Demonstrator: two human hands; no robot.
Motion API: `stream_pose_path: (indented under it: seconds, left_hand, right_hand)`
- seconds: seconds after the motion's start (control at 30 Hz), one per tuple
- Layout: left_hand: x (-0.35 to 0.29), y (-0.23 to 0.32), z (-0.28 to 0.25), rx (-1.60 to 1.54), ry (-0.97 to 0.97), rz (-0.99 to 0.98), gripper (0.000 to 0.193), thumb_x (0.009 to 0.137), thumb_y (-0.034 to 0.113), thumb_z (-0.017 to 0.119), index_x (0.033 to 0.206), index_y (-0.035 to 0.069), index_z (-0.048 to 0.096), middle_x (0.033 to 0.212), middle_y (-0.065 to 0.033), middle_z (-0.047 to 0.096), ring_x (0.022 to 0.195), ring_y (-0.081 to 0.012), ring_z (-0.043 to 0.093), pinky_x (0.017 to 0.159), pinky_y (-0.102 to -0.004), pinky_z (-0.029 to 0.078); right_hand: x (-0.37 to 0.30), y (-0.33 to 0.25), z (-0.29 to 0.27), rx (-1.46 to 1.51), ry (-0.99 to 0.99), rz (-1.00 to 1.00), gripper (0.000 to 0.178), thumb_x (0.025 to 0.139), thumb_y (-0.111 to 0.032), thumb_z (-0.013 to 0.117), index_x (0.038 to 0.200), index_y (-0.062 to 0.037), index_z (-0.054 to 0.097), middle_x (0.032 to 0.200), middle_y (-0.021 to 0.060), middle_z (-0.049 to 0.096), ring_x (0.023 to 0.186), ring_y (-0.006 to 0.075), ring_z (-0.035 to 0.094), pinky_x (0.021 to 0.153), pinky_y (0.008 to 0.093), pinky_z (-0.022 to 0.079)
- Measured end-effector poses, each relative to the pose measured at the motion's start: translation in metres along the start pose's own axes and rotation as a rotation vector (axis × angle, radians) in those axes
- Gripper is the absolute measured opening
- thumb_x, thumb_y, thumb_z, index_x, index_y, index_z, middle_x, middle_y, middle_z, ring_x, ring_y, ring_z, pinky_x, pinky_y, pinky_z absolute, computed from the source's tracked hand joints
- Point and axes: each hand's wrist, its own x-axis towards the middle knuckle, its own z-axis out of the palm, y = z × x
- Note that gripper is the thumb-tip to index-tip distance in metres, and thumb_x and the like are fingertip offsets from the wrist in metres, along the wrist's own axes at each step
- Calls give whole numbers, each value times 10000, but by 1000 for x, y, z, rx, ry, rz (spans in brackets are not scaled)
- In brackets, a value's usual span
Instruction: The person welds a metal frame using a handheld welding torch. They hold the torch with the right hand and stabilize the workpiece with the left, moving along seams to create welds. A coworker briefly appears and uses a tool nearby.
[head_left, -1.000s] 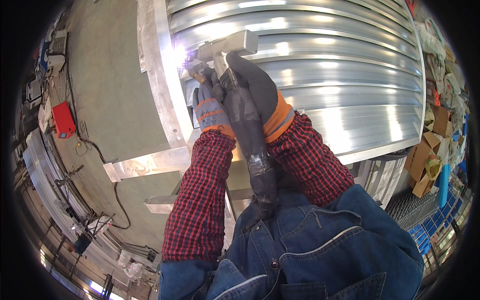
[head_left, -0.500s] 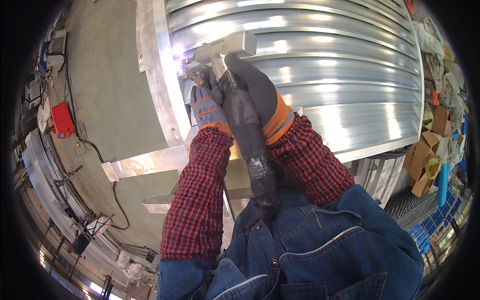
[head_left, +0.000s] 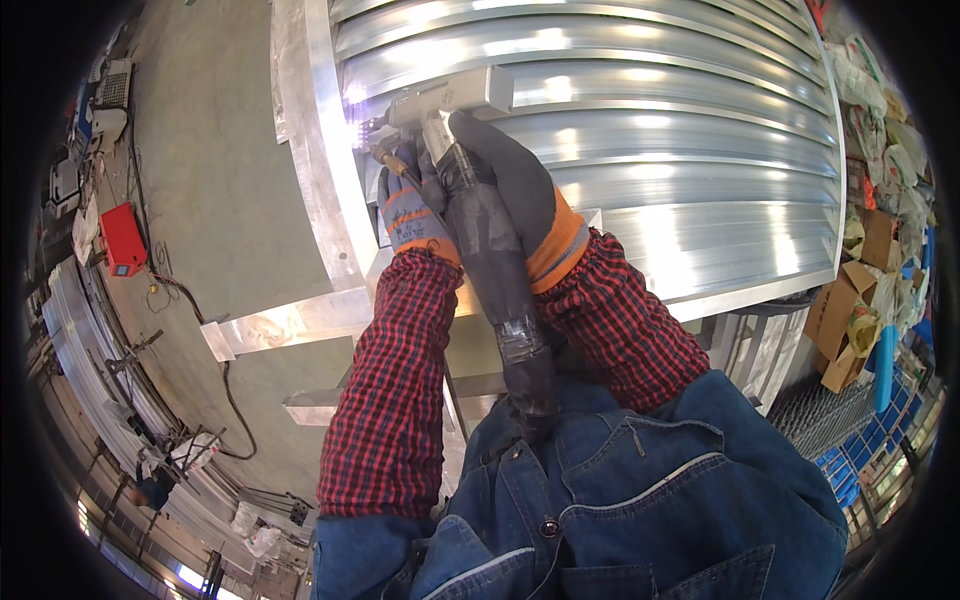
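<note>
A grey handheld welding gun (head_left: 447,97) points left at the inner edge of a metal frame, its nozzle beside a small violet-white glow (head_left: 357,130). My right hand (head_left: 512,185), in a dark glove with an orange cuff, is wrapped round the gun's handle. My left hand (head_left: 412,215), gloved alike, is closed at the front of the gun, near a brass-coloured wire guide (head_left: 394,163); its fingertips are partly hidden. A thick black taped cable sleeve (head_left: 490,250) runs from the handle back to my jacket. Under the gun lies a silver louvred metal panel (head_left: 680,165) with a flat frame bar (head_left: 325,170).
A metal crosspiece (head_left: 290,325) juts out to the left. On the floor there are a red box (head_left: 124,240) and a dark cable (head_left: 235,400). Cardboard boxes (head_left: 845,318) and plastic bags (head_left: 880,90) are heaped beyond the panel's right edge.
The bright glow beside the nozzle looks dimmer and spread lower along the frame edge. The panel and frame have shifted very slightly left in view. Both hands keep their hold.
</note>
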Motion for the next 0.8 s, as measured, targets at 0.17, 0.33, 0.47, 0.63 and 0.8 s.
stream_pose_path:
  seconds: [0.17, 0.33, 0.47, 0.63, 0.8]
  left_hand:
    - [1, -20, -3, -297, 84, 252, 527, 1081, 396, 545, 1522, 108, 520, 1333, -135, 704, 1142, -297, 718, 965, -402, 563]
    - [12, -48, 12, -345, 141, 362, 618, 1056, 318, 653, 1611, 146, 444, 1398, -69, 693, 1147, -231, 718, 956, -346, 565]
    - [36, -59, 40, -1201, -52, 394, 584, 1068, 283, 635, 1592, 93, 460, 1434, -93, 664, 1195, -215, 693, 981, -335, 563]
    - [67, -66, 70, -281, 358, 397, 578, 1064, 476, 453, 1230, 26, 775, 1143, -211, 789, 1088, -371, 751, 943, -474, 580]
    - [37, -45, 59, -73, 485, 323, 546, 1072, 460, 477, 1299, 34, 733, 1247, -220, 743, 1191, -379, 693, 989, -481, 553]
  right_hand:
    - [-3, 2, 1, 40, -1, -1, 390, 1076, -351, 634, 1217, 12, 649, 1003, 118, 706, 777, 204, 713, 688, 301, 625]
    - [-6, 2, 0, 3, -12, 2, 400, 1074, -370, 636, 1188, 13, 651, 968, 116, 706, 768, 208, 721, 657, 299, 627]
    - [-7, 3, 1, 4, -4, -6, 402, 1071, -376, 639, 1171, 13, 651, 949, 120, 703, 754, 213, 716, 650, 305, 625]
    - [-9, 4, 4, 6, 36, -13, 394, 1071, -374, 639, 1157, 11, 652, 942, 122, 699, 748, 216, 711, 647, 311, 621]
    - [-12, 3, 2, 18, 2, 18, 383, 1071, -363, 641, 1154, 10, 655, 959, 125, 702, 769, 210, 713, 674, 309, 624]
